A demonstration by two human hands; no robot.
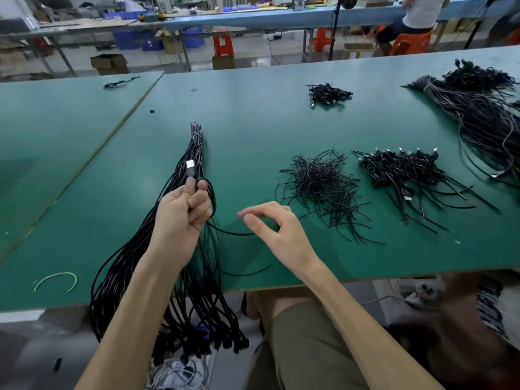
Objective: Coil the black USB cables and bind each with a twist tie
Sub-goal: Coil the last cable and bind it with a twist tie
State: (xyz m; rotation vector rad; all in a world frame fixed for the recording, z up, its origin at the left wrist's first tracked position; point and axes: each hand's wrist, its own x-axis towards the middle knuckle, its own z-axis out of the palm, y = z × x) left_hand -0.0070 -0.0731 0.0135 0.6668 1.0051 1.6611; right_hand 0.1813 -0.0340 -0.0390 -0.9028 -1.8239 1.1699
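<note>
1. Green tabletop (253, 122) fills most of my view, with black cable lying across much of it.
2. I see the left hand (180, 212) raised just above the tabletop. Its grip is closed round a cable (211, 198) that is looped into a small coil against the fingers, and the silver plug (190, 166) sticks up past the fingertips.
3. One strand of that cable runs from the coil rightward along the tabletop and passes under the right hand (277, 230).
4. The right hand's grip is wide (thumb and forefinger apart, the other fingers loosely bent), and I see nothing held in it.
5. Under the left forearm lies a long bundle of cables (194, 142). It is bound near its far end, and its near end hangs over the tabletop's front edge.
6. Near the right hand, on its right, sits a loose heap of twist ties (320, 181). Further right, beside that heap, is a pile of coiled cables (399, 167) with plugs showing.
7. A smaller pile (329, 92) lies further back, and a big tangled bundle (484, 116) sits at the far right.
8. A pale curved tie (56, 278) lies alone near the front left, well apart from the rest.
</note>
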